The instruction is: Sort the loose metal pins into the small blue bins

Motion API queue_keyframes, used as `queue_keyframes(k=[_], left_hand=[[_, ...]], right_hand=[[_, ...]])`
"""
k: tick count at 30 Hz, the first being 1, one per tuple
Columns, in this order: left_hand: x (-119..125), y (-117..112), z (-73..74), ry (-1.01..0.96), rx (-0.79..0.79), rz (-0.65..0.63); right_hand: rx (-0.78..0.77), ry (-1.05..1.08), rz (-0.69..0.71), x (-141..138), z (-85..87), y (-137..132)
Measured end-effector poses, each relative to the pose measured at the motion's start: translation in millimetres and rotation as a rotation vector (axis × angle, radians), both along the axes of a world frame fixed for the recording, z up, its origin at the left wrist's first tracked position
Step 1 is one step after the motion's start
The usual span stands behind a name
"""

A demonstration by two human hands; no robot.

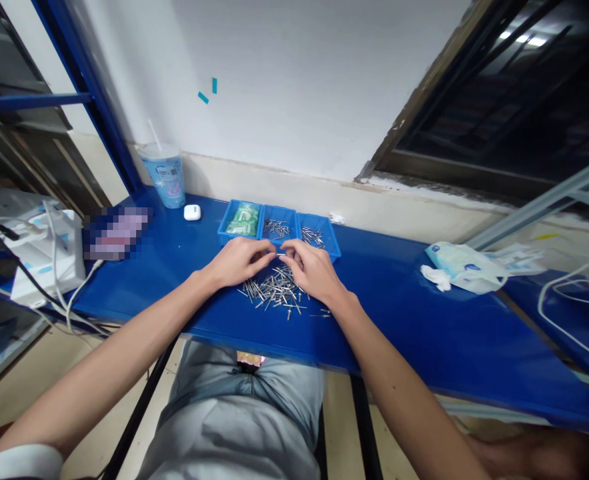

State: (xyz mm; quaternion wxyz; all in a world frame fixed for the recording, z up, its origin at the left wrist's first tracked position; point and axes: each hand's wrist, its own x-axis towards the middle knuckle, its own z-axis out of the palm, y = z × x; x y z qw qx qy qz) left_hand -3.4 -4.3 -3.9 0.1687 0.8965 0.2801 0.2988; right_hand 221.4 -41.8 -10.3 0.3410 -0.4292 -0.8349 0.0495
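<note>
My left hand [242, 261] and my right hand [313, 268] meet above the table, fingertips almost touching. Thumb and fingers of each are pinched on the two ends of one slim silver blind rivet [281, 254]. Right below them lies a loose pile of blind rivets [274, 291], with a few strays by my right wrist. Just beyond my fingers stand three joined blue bins. The left bin [222, 233] contains green and white packets [245, 219]. Small metal pieces [276, 229] lie in the middle bin, and more rivet-like pieces [313, 236] in the right one.
The blue table [399, 320] runs along a white wall. At the back left are a drink cup [167, 177] with a straw and a white earbud case [192, 213]. A power strip [49, 253] with cables sits far left. A tissue pack [467, 267] lies to the right.
</note>
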Motion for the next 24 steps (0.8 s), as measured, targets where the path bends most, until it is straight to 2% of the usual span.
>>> queue_keyframes(k=[8, 14, 21, 24], left_hand=[[0, 0, 0.1, 0.008, -0.007, 0.014], [0, 0, -0.5, -0.014, 0.002, 0.117], [0, -1, 1.9, -0.048, -0.010, 0.171], [-2, 1, 1.8, -0.035, -0.020, 0.184]], right_hand=[[0.047, -0.066, -0.033, 1, 1.3, 1], [0.043, -0.063, -0.073, 2, 2.8, 2], [0.114, 0.031, -0.075, 9, 5.3, 3], [0.187, 0.114, -0.149, 13, 10.8, 1]])
